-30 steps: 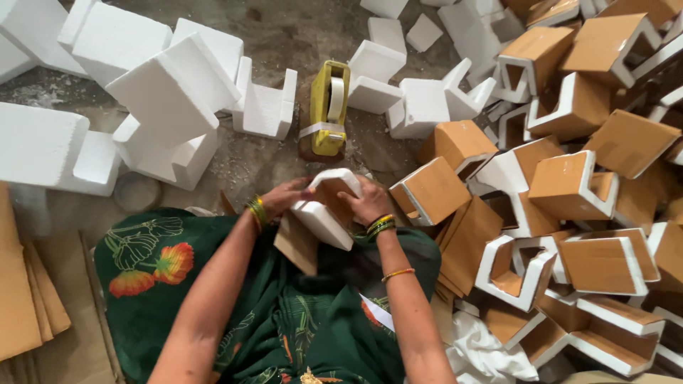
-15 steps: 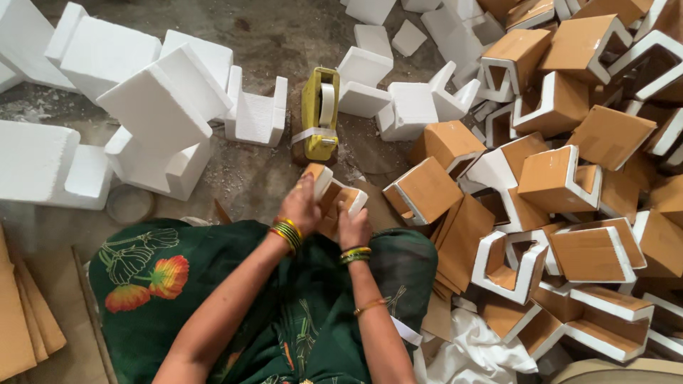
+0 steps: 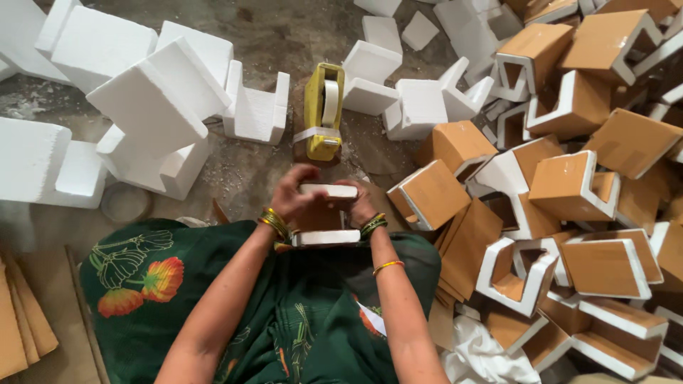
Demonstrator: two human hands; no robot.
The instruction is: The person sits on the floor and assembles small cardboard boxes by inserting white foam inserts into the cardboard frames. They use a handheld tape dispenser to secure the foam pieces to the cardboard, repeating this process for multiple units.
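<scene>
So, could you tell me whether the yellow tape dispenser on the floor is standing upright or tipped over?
Upright, as far as the top-down view shows: the yellow tape dispenser sits with its white tape roll edge-on, facing the camera, just beyond the hands.

A foam piece (image 3: pixel 324 213) sits at the centre of the frame, between the left hand (image 3: pixel 295 195) on its left and the right hand (image 3: pixel 361 206) on its right, over the person's lap. Just above it a tape dispenser (image 3: pixel 322 110) stands on the floor (image 3: pixel 270 28). Bare foam blocks (image 3: pixel 153 114) fill the upper left. Cardboard-faced foam pieces (image 3: pixel 569 185) pile up along the right side. Cardboard sheets (image 3: pixel 18 320) lie at the lower left edge.
</scene>
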